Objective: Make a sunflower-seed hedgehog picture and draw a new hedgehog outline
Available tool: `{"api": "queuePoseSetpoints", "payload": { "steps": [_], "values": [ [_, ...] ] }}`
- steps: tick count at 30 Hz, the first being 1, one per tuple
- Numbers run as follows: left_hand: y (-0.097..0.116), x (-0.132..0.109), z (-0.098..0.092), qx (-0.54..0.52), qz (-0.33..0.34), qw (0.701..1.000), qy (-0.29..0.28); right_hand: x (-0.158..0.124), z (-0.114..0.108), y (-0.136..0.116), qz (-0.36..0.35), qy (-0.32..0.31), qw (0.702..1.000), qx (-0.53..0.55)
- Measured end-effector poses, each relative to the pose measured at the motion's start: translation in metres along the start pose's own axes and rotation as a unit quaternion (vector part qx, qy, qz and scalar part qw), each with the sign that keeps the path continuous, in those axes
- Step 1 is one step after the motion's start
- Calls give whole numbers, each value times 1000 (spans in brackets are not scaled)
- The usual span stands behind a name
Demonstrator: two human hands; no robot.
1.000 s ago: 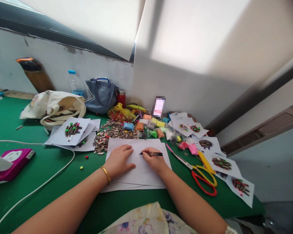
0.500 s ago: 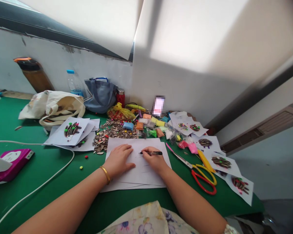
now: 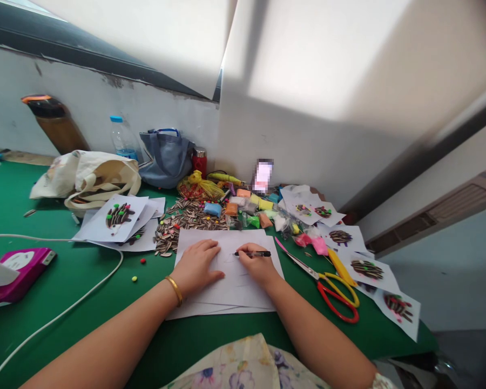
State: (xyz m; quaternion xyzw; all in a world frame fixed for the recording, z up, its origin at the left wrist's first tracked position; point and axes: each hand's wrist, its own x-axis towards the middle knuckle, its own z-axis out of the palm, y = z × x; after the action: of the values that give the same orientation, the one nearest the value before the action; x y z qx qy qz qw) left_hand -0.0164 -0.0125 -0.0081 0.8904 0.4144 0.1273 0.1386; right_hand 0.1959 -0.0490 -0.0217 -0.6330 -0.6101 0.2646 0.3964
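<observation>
White sheets of paper (image 3: 227,297) lie in a loose stack in front of me, with faint pen lines on the top one. My left hand (image 3: 198,267) rests flat on the left part of the top sheet, fingers stretched out. A black pen (image 3: 261,253) is pinched in my right hand (image 3: 259,265), its tip at the upper middle of the paper. Beyond the sheets spreads a heap of sunflower seeds (image 3: 186,216). Right of the paper lie scissors (image 3: 318,276) with one red and one yellow handle.
Packets of coloured clay (image 3: 263,203) sit behind the paper, near a propped phone (image 3: 263,175). Seed-decorated cards (image 3: 366,268) line the right edge; another card (image 3: 125,216) lies left. A white cable (image 3: 85,294) crosses the green table (image 3: 105,335). Bags and bottles stand along the wall.
My right hand and the pen have shifted very slightly to the right on the paper. My left hand stays in place.
</observation>
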Motion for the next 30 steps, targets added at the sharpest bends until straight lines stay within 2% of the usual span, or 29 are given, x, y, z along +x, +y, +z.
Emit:
{"api": "queuePoseSetpoints", "payload": {
  "steps": [6, 30],
  "values": [
    [1, 0, -1, 0, -9, 1000, -5, 0, 0, 1, -4, 12, 1000, 1],
    [1, 0, -1, 2, -6, 1000, -5, -1, 1, 1, 31, -9, 999, 32]
  ]
}}
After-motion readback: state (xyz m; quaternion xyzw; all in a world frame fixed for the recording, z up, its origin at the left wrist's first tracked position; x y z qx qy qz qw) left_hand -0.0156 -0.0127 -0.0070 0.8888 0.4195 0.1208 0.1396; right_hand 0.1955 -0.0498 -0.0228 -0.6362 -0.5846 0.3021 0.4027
